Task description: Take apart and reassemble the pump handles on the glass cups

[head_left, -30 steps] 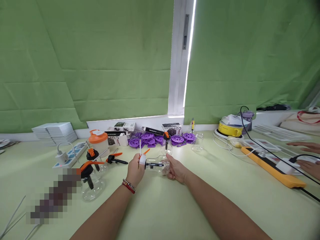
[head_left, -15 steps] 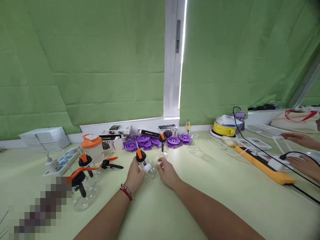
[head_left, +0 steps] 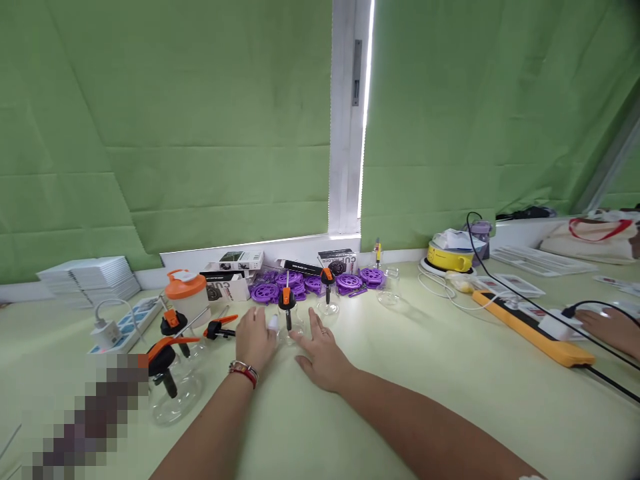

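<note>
A clear glass bottle with a black and orange top (head_left: 287, 300) stands upright on the table between my hands. My left hand (head_left: 255, 339) lies just left of it, fingers forward, with a white wrap on one finger. On the other side, my right hand (head_left: 323, 350) has its fingers spread, the fingertips close to the bottle's base; whether they touch it I cannot tell. A similar bottle (head_left: 328, 290) stands behind my right hand. Beside my left hand lies a loose black and orange top (head_left: 220, 328).
Two more bottles (head_left: 173, 393) stand at left, near an orange-lidded jar (head_left: 186, 293) and a power strip (head_left: 137, 323). Purple discs (head_left: 265, 292) and boxes line the back. At right are a yellow bowl (head_left: 449, 259), an orange power strip (head_left: 535, 332), cables and another person's hand (head_left: 610, 327).
My left hand has let go of the bottle and moved left. The bottle now stands upright, slightly farther back. My right hand's fingers have spread. One of the other person's hands has left view.
</note>
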Demonstrator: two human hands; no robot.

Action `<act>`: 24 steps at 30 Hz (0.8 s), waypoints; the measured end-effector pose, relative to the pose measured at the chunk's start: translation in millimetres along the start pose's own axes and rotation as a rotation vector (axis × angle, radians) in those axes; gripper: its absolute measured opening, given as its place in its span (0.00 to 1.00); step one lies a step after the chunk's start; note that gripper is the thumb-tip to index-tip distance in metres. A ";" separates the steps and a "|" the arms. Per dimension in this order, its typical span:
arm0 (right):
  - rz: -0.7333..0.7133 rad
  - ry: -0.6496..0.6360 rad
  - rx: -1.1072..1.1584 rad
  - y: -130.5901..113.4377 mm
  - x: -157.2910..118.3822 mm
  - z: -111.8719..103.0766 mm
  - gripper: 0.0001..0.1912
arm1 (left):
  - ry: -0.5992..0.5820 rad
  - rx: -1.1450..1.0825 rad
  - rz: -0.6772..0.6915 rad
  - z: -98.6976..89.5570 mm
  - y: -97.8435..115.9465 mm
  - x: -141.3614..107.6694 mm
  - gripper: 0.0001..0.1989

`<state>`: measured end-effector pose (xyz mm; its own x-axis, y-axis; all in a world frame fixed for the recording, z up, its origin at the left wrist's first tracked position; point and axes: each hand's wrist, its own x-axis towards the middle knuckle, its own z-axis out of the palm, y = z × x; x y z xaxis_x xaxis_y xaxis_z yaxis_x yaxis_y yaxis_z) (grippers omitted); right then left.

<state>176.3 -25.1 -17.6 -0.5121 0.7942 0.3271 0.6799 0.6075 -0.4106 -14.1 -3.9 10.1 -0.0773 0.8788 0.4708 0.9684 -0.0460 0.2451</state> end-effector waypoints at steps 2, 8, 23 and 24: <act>0.013 -0.062 0.004 -0.2 3.8 0.3 0.30 | -0.073 0.163 -0.103 -4.0 -9.3 1.6 0.18; 0.052 -0.174 0.027 1.4 18.9 3.7 0.31 | -0.296 0.226 -0.133 2.5 -15.3 3.3 0.19; 0.190 -0.188 0.050 21.9 57.2 9.7 0.38 | -0.323 0.207 0.067 -8.1 24.8 -8.4 0.17; 0.194 -0.186 0.048 23.0 57.9 8.8 0.37 | -0.307 0.188 0.076 -8.4 26.2 -8.5 0.17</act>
<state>157.7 34.9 -15.6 -0.4652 0.8817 0.0787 0.7513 0.4403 -0.4916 10.0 -16.6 19.7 0.0436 0.9791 0.1985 0.9975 -0.0536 0.0453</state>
